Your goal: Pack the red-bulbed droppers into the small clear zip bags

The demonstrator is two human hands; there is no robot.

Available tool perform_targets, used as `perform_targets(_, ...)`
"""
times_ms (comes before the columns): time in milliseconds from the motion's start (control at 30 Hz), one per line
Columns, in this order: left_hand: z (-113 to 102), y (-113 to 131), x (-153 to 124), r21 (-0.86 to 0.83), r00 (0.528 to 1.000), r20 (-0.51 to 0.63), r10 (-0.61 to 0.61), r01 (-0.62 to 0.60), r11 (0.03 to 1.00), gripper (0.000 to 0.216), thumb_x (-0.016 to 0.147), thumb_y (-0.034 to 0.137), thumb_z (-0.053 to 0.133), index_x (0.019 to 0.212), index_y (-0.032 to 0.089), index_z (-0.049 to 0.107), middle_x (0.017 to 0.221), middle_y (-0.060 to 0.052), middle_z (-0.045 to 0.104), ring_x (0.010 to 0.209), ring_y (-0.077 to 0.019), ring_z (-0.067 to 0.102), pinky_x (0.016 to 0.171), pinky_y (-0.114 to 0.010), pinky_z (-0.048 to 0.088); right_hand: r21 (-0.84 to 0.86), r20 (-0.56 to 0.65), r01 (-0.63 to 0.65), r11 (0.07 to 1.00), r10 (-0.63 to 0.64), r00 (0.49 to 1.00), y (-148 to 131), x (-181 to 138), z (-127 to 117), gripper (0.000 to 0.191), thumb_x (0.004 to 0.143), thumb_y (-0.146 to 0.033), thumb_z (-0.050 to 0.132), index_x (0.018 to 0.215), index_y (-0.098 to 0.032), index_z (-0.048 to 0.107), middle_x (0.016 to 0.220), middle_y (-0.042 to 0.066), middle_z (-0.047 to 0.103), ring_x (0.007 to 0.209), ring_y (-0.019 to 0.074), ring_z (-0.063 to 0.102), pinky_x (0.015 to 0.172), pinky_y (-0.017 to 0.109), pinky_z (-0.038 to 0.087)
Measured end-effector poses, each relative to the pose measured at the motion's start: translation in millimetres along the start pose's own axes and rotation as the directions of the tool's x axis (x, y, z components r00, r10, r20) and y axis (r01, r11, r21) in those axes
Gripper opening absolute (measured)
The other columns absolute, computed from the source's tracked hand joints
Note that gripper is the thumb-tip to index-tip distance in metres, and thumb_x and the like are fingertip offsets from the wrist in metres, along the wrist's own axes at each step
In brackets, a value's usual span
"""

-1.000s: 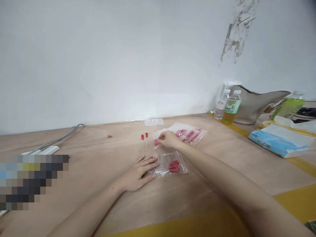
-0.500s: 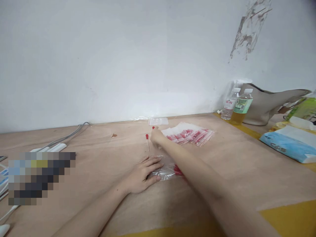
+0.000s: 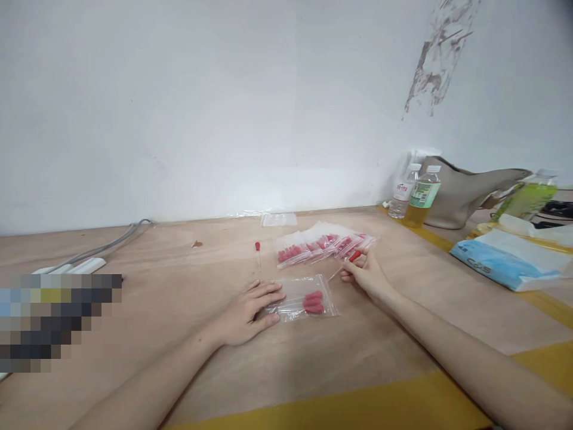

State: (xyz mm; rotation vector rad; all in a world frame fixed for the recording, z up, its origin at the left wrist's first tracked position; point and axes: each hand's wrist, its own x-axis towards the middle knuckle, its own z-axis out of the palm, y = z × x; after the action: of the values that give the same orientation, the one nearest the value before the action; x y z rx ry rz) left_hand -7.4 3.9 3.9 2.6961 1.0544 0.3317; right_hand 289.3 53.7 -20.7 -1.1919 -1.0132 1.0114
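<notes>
My left hand (image 3: 252, 312) lies flat with fingers spread, pressing the left end of a clear zip bag (image 3: 293, 291) to the table. Several droppers with red rubber bulbs (image 3: 313, 301) are inside that bag, their bulbs toward its right end. To the right of the bag, my right hand (image 3: 362, 275) pinches a single dropper (image 3: 355, 256); its thin clear tube slants down and left, close to the bag's upper right corner. Another red-bulbed dropper (image 3: 258, 246) rests on the table beyond my left hand.
Behind my right hand lies a row of filled zip bags (image 3: 308, 248). A flat clear packet (image 3: 279, 220) is by the wall. At the right stand a bottle of amber drink (image 3: 422, 197), a water bottle (image 3: 400, 200) and a tissue pack (image 3: 492, 263). A grey cable (image 3: 120, 236) runs at the left.
My right hand has picked up a dropper from beyond the bag and carried it right and nearer. The bag's red bulbs are now uncovered. My left hand stays on the bag.
</notes>
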Motion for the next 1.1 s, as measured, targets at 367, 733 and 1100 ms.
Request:
perform_targets(367, -1, 4, 1, -0.027, 1.0, -0.025, -0.009, 0.009, 1.0, 0.051, 0.087, 0.044, 0.039, 0.133, 0.026, 0.027, 0.135, -0.002, 0.037, 0.124, -0.0211, 0.031, 0.106, -0.042, 0.017, 0.069, 0.26, -0.112, 0.991, 0.091, 0.961, -1, -27, 15, 0.024, 0.072, -0.029, 0.056, 0.084, -0.022, 0.036, 0.067, -0.004, 0.056, 0.057, 0.0111, 0.06, 0.057, 0.027, 0.051)
perform_targets(733, -1, 5, 2, -0.016, 0.999, -0.037, -0.017, 0.016, 1.0, 0.051, 0.086, 0.045, 0.04, 0.132, 0.026, 0.027, 0.134, -0.002, 0.037, 0.124, -0.0221, 0.031, 0.105, -0.042, 0.019, -0.385, 0.498, 0.404, 0.83, -0.182, 0.848, 7, -20, 15, 0.016, 0.067, -0.027, 0.061, 0.076, -0.016, 0.066, 0.067, 0.002, 0.062, 0.059, 0.0124, 0.054, 0.054, 0.023, 0.043)
perform_targets(1100, -1, 5, 3, -0.03, 0.999, -0.035, -0.015, 0.014, 0.999, 0.052, 0.087, 0.044, 0.04, 0.134, 0.026, 0.025, 0.135, -0.002, 0.036, 0.123, -0.0201, 0.034, 0.106, -0.042, 0.016, -0.122, 0.69, 0.179, 0.976, -0.047, 0.722, -8, -28, 20, 0.032, 0.071, -0.033, 0.057, 0.096, -0.014, 0.061, 0.09, 0.007, 0.066, 0.087, 0.0195, 0.061, 0.081, 0.035, 0.046)
